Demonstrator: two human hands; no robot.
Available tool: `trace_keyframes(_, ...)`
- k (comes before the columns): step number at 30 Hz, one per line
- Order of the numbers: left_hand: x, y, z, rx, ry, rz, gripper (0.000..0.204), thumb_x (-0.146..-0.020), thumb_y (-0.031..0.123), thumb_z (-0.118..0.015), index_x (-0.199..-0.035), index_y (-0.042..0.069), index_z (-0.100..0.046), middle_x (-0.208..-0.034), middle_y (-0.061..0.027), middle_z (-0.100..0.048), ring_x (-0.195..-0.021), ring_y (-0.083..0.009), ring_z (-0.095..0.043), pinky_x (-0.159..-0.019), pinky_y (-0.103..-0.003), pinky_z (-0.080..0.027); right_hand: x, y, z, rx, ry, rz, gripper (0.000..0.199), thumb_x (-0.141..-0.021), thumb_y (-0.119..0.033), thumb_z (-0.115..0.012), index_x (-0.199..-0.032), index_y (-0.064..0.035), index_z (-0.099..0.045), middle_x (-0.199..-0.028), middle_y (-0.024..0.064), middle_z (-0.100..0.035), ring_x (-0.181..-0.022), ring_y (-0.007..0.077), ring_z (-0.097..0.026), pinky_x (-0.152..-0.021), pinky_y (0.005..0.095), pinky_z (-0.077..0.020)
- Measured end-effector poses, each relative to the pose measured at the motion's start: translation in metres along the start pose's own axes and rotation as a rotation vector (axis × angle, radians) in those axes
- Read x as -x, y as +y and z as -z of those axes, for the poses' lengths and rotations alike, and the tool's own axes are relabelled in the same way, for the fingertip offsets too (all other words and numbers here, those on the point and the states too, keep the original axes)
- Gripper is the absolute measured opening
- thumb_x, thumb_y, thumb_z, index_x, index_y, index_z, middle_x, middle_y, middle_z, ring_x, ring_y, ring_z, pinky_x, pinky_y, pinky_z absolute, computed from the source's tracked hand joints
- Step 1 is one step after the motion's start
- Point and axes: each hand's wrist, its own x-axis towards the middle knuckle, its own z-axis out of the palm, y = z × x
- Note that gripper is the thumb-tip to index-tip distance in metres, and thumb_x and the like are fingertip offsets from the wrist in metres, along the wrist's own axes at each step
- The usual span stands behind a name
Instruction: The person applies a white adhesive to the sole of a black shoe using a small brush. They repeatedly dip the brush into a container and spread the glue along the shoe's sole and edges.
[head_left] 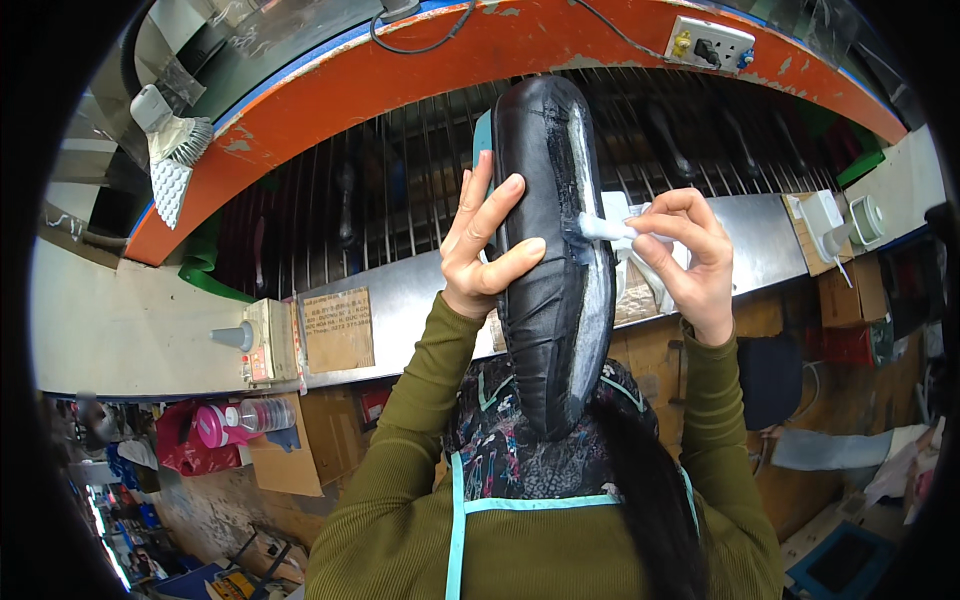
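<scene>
1. One view only - a wide fisheye camera worn on the person's head, looking down and forward over the forearms, which enter from the lower edge.
2. It sits close to the raised hands, facing the orange-edged rack [420,75] - straight edges bow toward the dark rim.

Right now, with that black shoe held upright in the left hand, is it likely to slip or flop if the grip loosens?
The black shoe looks fairly stiff: it stands upright with only the left hand on its side. Its leather looks glossy, so probably a bit slippery. The right hand presses a white cloth against its sole edge, which may push it sideways.
</scene>
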Motion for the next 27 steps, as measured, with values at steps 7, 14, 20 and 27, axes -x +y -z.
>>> trace_keyframes(7,0.0,-0.005,-0.001,-0.027,0.013,-0.044,0.033,-0.075,0.018,-0.073,-0.103,0.031,-0.061,-0.131,-0.0145,-0.056,-0.126,-0.0475,-0.046,-0.104,-0.061,-0.036,0.007,0.0,0.003,-0.027,-0.039,-0.016,0.016,-0.079,-0.007,-0.074,-0.095,-0.0049,-0.074,-0.093,0.0035,-0.057,-0.075,0.0082,-0.057,-0.056,0.02,-0.0432)
trace_keyframes(14,0.006,-0.006,-0.008,-0.176,0.06,-0.085,0.033,-0.077,0.02,-0.072,-0.106,0.031,-0.061,-0.133,-0.0142,-0.055,-0.125,-0.0479,-0.047,-0.108,-0.063,-0.027,0.017,0.01,-0.003,-0.068,0.133,-0.042,0.016,-0.079,-0.004,-0.073,-0.095,-0.0034,-0.073,-0.092,0.0056,-0.056,-0.083,0.0122,-0.057,-0.067,0.0239,-0.0476)
trace_keyframes(20,0.028,-0.011,-0.025,-0.285,0.123,-0.042,0.033,-0.081,0.02,-0.07,-0.109,0.031,-0.057,-0.134,-0.0147,-0.054,-0.124,-0.049,-0.047,-0.104,-0.063,-0.033,0.06,-0.009,-0.009,-0.229,0.13,-0.42,0.015,-0.083,-0.003,-0.069,-0.096,0.0019,-0.072,-0.089,0.006,-0.057,-0.083,0.0124,-0.055,-0.072,0.0236,-0.0444)
trace_keyframes(27,0.032,-0.01,-0.033,-0.34,0.097,-0.066,0.036,-0.079,0.021,-0.072,-0.109,0.03,-0.056,-0.133,-0.0139,-0.055,-0.124,-0.0493,-0.047,-0.098,-0.062,-0.041,0.086,-0.017,-0.011,-0.13,0.206,-0.414,0.016,-0.08,-0.005,-0.072,-0.096,-0.0023,-0.073,-0.089,0.0067,-0.058,-0.083,0.0142,-0.056,-0.071,0.0245,-0.0448)
